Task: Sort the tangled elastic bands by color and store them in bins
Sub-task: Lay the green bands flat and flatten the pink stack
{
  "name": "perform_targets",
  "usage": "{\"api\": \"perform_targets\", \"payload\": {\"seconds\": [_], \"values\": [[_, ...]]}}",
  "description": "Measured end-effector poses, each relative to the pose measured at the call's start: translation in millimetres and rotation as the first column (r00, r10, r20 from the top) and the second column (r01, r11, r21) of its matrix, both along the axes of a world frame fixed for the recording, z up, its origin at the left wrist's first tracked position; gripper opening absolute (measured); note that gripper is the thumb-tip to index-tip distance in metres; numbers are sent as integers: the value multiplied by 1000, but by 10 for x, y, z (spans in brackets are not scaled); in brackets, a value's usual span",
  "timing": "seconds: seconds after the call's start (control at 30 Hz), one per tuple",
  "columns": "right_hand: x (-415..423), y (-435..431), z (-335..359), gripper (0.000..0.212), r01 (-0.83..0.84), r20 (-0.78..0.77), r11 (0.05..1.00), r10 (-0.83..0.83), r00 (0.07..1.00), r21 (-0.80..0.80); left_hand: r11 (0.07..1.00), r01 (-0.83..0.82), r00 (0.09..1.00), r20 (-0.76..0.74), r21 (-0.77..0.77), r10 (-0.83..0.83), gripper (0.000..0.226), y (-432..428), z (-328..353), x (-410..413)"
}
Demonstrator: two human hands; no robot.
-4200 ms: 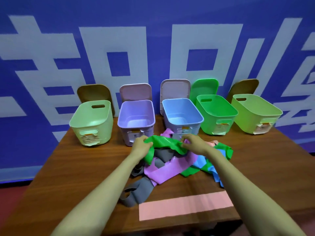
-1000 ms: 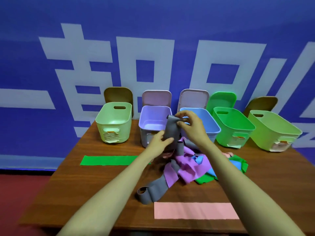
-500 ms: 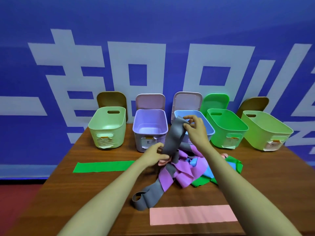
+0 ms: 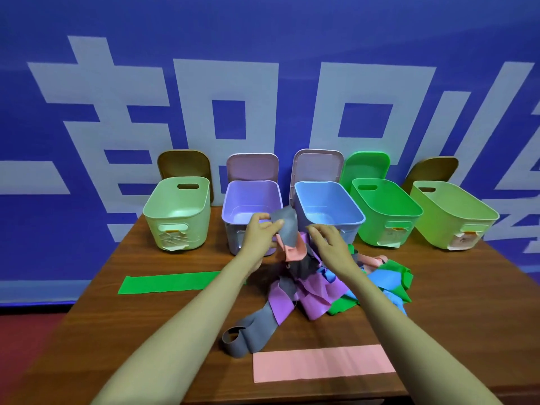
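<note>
A tangle of elastic bands (image 4: 318, 290) in purple, grey, blue, green and pink lies mid-table. My left hand (image 4: 260, 235) pinches the raised end of a grey band (image 4: 287, 232), lifted in front of the purple bin (image 4: 251, 200). A pink band (image 4: 295, 254) hangs just under that hand. My right hand (image 4: 328, 239) hovers beside the grey band with fingers apart, holding nothing. The grey band's other end (image 4: 248, 334) curls on the table near me. A green band (image 4: 169, 282) lies flat at the left. A pink band (image 4: 321, 362) lies flat by the near edge.
Five open bins stand in a row at the back: pale green (image 4: 178, 214), purple, blue (image 4: 327, 209), bright green (image 4: 385, 211) and lime (image 4: 453, 217). Their lids lean on the blue wall behind. The wooden table (image 4: 146, 331) ends close to me.
My right hand has let go of the grey band's top and dropped beside it. My left hand has risen and now pinches that end, near the purple bin.
</note>
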State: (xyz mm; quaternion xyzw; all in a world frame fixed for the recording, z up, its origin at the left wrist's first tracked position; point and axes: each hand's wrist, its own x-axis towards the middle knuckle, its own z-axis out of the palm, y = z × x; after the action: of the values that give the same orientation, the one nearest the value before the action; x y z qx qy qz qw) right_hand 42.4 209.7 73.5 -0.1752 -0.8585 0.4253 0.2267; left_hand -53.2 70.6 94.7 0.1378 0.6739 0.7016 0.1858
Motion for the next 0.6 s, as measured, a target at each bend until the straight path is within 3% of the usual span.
{"api": "perform_targets", "payload": {"seconds": [0.1, 0.17, 0.33, 0.43, 0.5, 0.6], "values": [[139, -124, 90, 30, -184, -101, 972, 171, 980, -148, 996, -20, 993, 121, 90, 9, 22, 42, 18, -11], [152, -128, 76, 45, -280, -74, 957, 274, 959, -77, 994, 6, 983, 179, 107, -25, 20, 46, 19, -4], [14, -95, 87, 14, -177, -90, 982, 183, 979, 71, 968, 119, 977, 146, 222, -154, 26, 7, 118, 95], [-10, -84, 121, 9, -73, -132, 997, 77, 988, 37, 982, 187, 981, -52, 37, -185, 23, -51, 84, 110], [-22, -71, 140, 13, -39, -126, 999, 38, 991, -5, 961, 241, 953, -155, -135, -261, 44, -96, -4, 121], [-37, -88, 175, 21, -63, -93, 997, 60, 994, -40, 971, 209, 965, -138, -117, -224, 52, -107, -161, 112]]}}
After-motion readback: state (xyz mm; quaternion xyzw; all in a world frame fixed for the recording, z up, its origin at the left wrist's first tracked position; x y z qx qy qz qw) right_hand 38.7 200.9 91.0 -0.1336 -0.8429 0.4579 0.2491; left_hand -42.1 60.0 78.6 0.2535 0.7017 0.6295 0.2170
